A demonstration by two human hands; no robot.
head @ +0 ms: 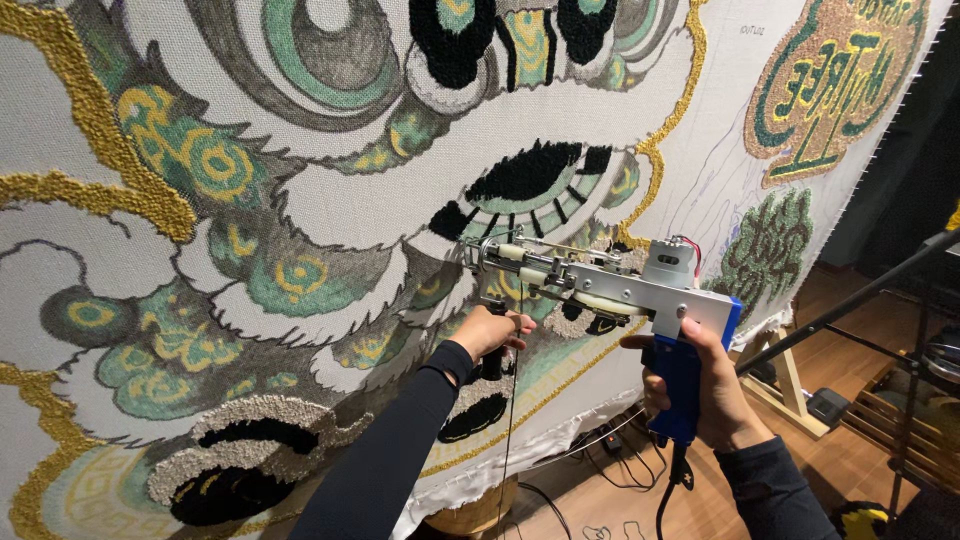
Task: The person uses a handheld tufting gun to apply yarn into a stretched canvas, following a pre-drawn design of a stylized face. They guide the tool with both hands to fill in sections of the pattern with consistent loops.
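I hold a tufting gun (610,285) with a silver metal body and a blue rear grip against a large stretched cloth (330,270). My right hand (705,385) is wrapped around the blue grip. My left hand (487,333) grips the black front handle under the gun's nose. The needle end (478,255) touches the cloth near a black and green tufted patch. A thin dark yarn (510,420) hangs down from the gun. The cloth carries a partly tufted design in gold, green, grey, black and white.
The cloth's lower edge (520,455) hangs loose above a wooden floor (820,460). Cables (610,445) lie on the floor below the gun. A black metal stand (880,300) and a wooden frame leg (790,385) are at the right. A wooden crate (900,420) sits beyond.
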